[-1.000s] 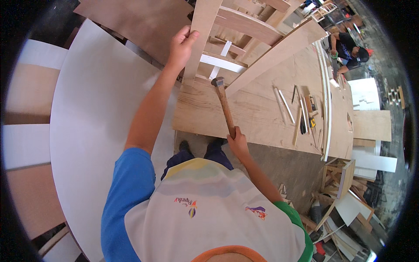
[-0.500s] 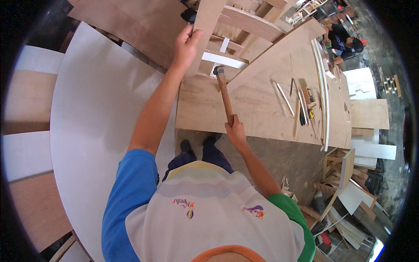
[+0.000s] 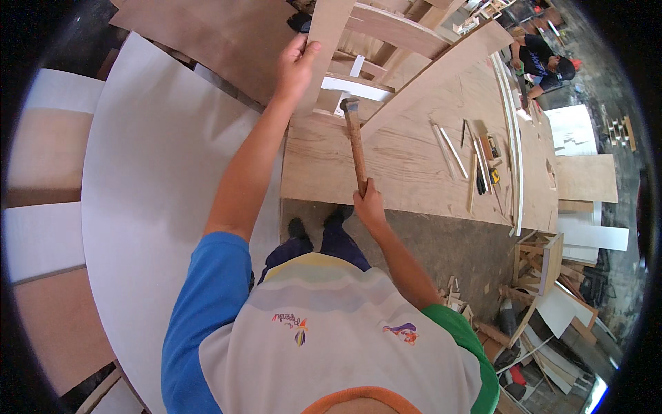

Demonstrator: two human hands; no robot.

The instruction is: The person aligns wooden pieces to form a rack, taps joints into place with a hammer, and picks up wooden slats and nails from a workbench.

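Note:
My right hand (image 3: 370, 205) is closed round the lower end of a hammer (image 3: 356, 152). Its wooden handle points away from me, and the metal head is at the near end of a wooden frame (image 3: 445, 72); whether they touch I cannot tell. With my left hand (image 3: 296, 69) I grip the left side board (image 3: 329, 48) of that frame, thumb on the near face and the other fingers partly hidden behind the edge. Between the side boards run curved wooden crosspieces (image 3: 396, 31) and a white strip (image 3: 358, 88). The frame rests on a plywood-topped table (image 3: 407, 165).
Thin sticks (image 3: 452, 148), a yellow tape measure (image 3: 494, 176) and long white strips (image 3: 510, 138) lie on the table's right part. A large white curved panel (image 3: 165, 172) is at my left. Wood scraps (image 3: 545, 359) pile up at lower right. Another person (image 3: 541, 65) works at far right.
The hammer has shifted slightly, its handle more upright in view. My left hand keeps its hold on the board. The other person's arms have moved a little.

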